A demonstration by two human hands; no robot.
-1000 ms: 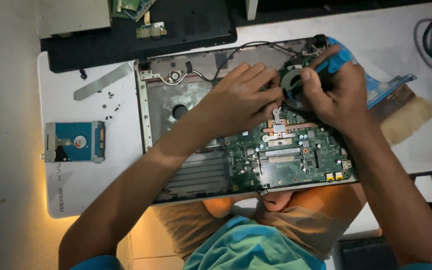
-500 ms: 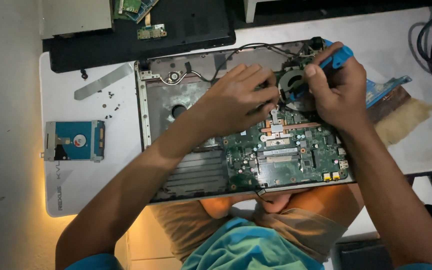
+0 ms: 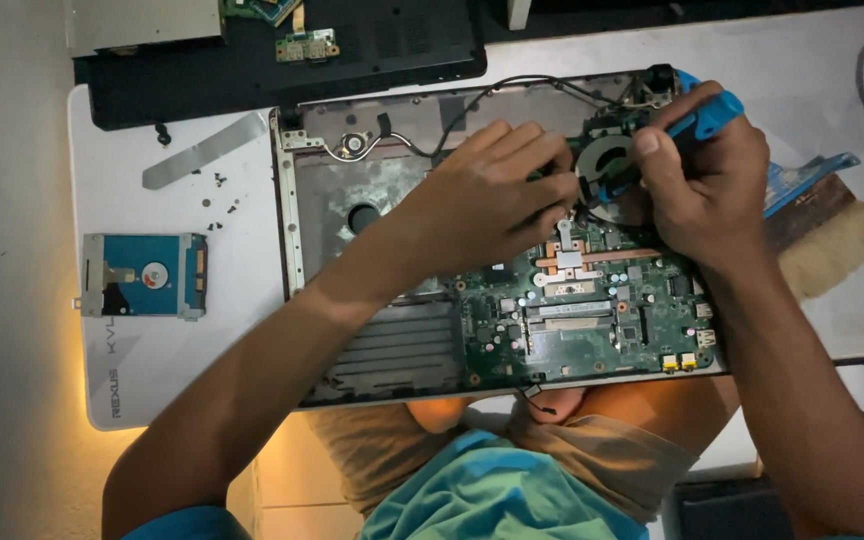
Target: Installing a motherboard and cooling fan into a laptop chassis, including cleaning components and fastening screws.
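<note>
Your right hand (image 3: 704,190) closed around the blue screwdriver (image 3: 697,122), tip at the cooling fan (image 3: 604,160) — your left hand (image 3: 482,200) fingers curled loosely, resting beside the fan, on the green motherboard (image 3: 582,320) of the opened laptop (image 3: 352,200).

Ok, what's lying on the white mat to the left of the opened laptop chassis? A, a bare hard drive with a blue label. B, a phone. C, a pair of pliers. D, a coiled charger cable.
A: a bare hard drive with a blue label lies flat on the white mat, left of the opened laptop chassis, apart from both hands.
</note>
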